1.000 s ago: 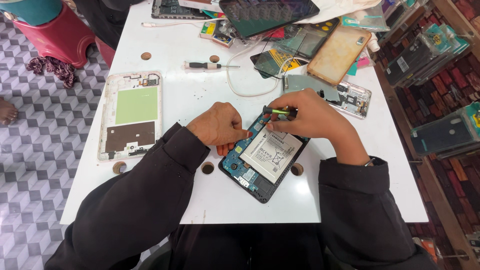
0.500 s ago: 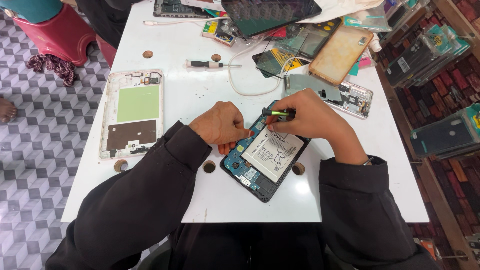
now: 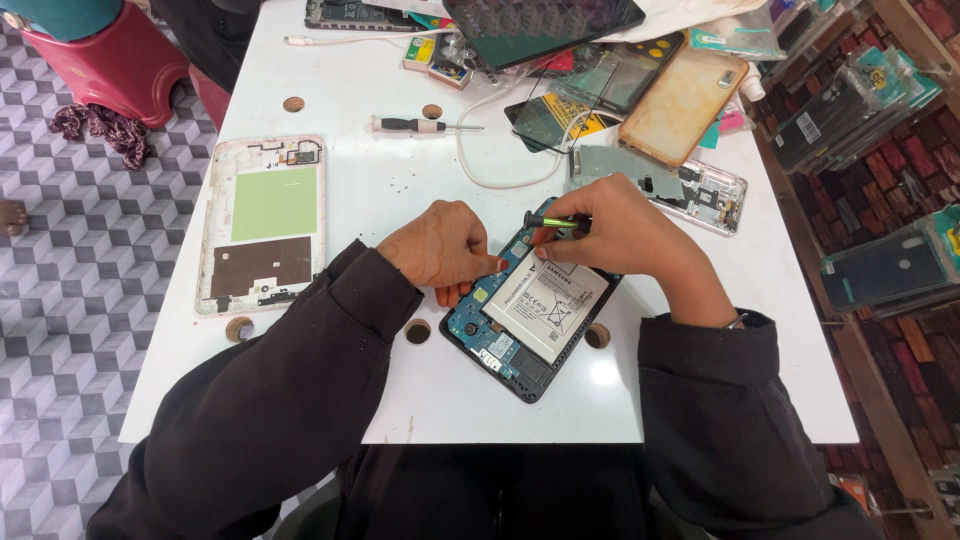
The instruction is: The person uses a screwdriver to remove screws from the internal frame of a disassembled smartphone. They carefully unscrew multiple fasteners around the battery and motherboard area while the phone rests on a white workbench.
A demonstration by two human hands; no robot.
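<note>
We hold the opened tablet point(image 3: 530, 310) close in front of us on the white surface point(image 3: 400, 200); compared with a moment ago it sits in the same tilted spot and our hands have barely shifted, so the work at its top edge looks unfinished. Our left hand point(image 3: 445, 245) presses down on the tablet's left rim, fingers together. Our right hand point(image 3: 625, 235) has its fingers clamped on a small green-handled tool point(image 3: 550, 221), tip at the upper corner. Just below those fingers lies the white rectangular battery label point(image 3: 545, 305). Well to the left of the left fingers rests the back cover point(image 3: 265, 225) with a green panel and a brown one. Beyond the fingers lie a black-handled screwdriver point(image 3: 415, 125), a tan phone case point(image 3: 680, 100) and small yellow packages point(image 3: 430, 55)
</note>
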